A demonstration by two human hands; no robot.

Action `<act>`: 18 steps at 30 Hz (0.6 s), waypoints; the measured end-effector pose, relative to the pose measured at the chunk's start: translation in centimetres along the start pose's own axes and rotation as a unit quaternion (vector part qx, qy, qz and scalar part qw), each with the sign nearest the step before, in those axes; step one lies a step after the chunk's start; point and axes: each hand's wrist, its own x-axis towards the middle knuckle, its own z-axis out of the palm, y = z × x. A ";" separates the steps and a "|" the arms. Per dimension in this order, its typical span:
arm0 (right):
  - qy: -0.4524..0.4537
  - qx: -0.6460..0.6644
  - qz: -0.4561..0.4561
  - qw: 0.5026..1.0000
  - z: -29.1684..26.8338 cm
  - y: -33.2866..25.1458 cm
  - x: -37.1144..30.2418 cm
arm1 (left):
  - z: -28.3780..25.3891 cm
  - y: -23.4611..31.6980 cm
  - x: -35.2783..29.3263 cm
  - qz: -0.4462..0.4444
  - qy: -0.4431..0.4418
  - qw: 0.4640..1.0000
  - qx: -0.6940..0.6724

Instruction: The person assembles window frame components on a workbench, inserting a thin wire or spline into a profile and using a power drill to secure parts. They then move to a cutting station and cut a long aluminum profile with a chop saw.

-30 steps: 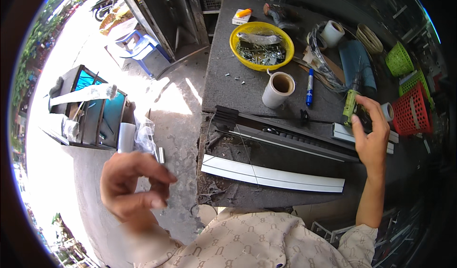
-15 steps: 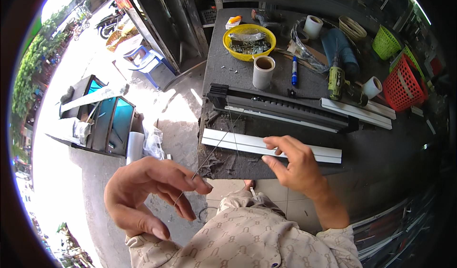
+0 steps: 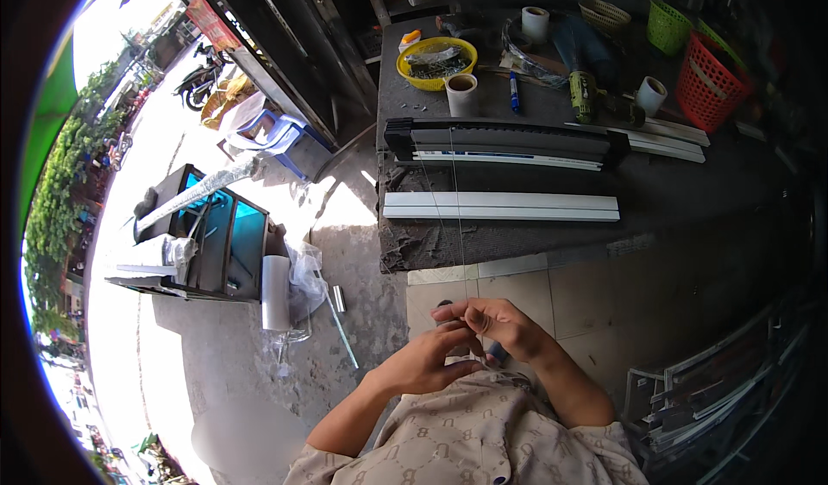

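Two thin cords [image 3: 458, 226] stretch from a black pleated screen folded between dark and white rails [image 3: 509, 143] on the workbench. They come over the bench's front edge toward my hands, which are together in front of my shirt. My right hand [image 3: 504, 325] pinches a cord between thumb and fingertips. Just below and to its left, my left hand [image 3: 431, 360] has its fingers curled against the right fingertips, seemingly on the cord too; the fingers partly hide the cord ends. A white aluminium profile [image 3: 500, 206] lies along the near side of the bench, beneath the cords.
On the workbench [image 3: 690, 200] are a yellow basket [image 3: 437, 64] of small hardware, tape rolls [image 3: 462, 97], a blue marker [image 3: 515, 93], a green drill [image 3: 583, 97] and a red basket [image 3: 709, 84]. A dark cabinet [image 3: 246, 248] stands left; metal strips [image 3: 707, 390] lie lower right.
My left hand has moved right and my right hand down and back from above the white profile, so they now meet at the cords. The view has shifted too.
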 end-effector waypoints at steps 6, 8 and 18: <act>0.090 -0.015 -0.026 0.996 2.2 2.0 3.2 | -4.9 -8.4 -3.5 -0.022 0.120 0.970 0.212; 0.107 -0.018 -0.038 0.993 3.2 3.0 5.2 | -6.4 -11.0 -4.7 -0.019 0.128 0.970 0.204; 0.226 -0.020 0.081 0.970 5.4 1.0 7.7 | -8.9 -21.1 -3.2 -0.131 0.036 0.964 -0.227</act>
